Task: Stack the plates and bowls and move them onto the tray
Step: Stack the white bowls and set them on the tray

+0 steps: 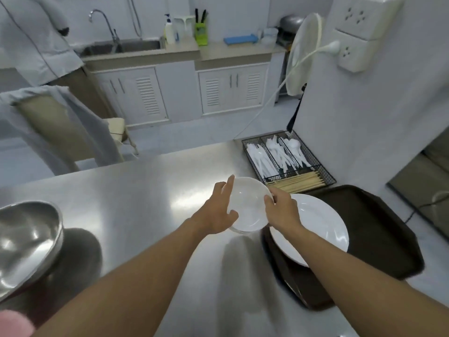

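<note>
A small stack of white bowls (247,205) is held just above the steel table (136,203), left of the tray. My left hand (218,212) grips the stack's left rim, thumb inside the top bowl. On the right rim sits my right hand (281,210), fingers curled over the edge. A large white plate (320,229) lies on the dark brown tray (379,229) at the right, partly hidden by my right wrist.
A black wire cutlery caddy (325,166) with white plastic spoons and wooden chopsticks stands behind the tray against the wall. Steel mixing bowls (26,242) sit at the table's left edge. A person in a white coat (36,40) stands at the far left.
</note>
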The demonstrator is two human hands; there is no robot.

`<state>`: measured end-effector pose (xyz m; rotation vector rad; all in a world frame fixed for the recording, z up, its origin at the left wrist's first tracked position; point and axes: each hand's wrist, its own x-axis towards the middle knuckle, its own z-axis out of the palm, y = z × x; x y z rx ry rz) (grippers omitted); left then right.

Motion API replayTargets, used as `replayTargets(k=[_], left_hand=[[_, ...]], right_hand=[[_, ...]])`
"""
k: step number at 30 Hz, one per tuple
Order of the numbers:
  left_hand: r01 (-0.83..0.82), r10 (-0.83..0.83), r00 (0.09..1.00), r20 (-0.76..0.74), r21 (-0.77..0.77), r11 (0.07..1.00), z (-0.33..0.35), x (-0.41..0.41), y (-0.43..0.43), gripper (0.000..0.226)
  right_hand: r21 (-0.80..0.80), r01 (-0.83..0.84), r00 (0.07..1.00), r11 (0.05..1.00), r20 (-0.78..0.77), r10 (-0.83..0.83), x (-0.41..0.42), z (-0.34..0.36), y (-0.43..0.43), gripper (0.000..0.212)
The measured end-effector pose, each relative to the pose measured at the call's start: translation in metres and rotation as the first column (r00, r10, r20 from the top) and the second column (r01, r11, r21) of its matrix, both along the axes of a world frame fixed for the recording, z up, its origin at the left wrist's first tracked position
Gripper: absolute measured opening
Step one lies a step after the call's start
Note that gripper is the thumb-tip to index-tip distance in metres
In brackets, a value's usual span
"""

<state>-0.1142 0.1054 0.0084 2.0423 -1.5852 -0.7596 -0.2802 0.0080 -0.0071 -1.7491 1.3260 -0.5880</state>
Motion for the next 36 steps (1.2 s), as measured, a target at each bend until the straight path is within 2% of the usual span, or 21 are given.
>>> replayTargets(k=[4,7,18,27,36], left_hand=[[0.12,-0.12,0.993,0.004,-0.02,0.993,0.006,-0.043,-0.052,0.091],[0.18,-0.18,0.984,0.009,-0.03,0.983,0.008,-0.073,-0.094,0.09],[0.322,-0.321,0.946,0.036,-0.019,0.947,-0.008,-0.169,-0.23,0.092],[0.402,-0.402,0.915,0.024,0.007,0.916,-0.041,-0.216,-0.28,0.091],[0.4,-0.401,0.916,-0.016,0.131,0.907,-0.073,-0.227,-0.281,0.093]], right_hand=[[0.047,0.105,0.993,0.993,0.048,-0.107,-0.052,0.006,-0.034,0.04],[0.024,0.173,0.984,0.985,0.04,-0.174,-0.087,0.009,-0.063,0.044],[-0.078,0.398,0.916,0.914,-0.03,-0.401,-0.19,-0.01,-0.158,0.036],[-0.02,0.467,0.881,0.884,-0.07,-0.467,-0.236,-0.041,-0.193,0.034],[0.026,0.444,0.877,0.896,-0.217,-0.428,-0.242,-0.063,-0.201,0.036]])
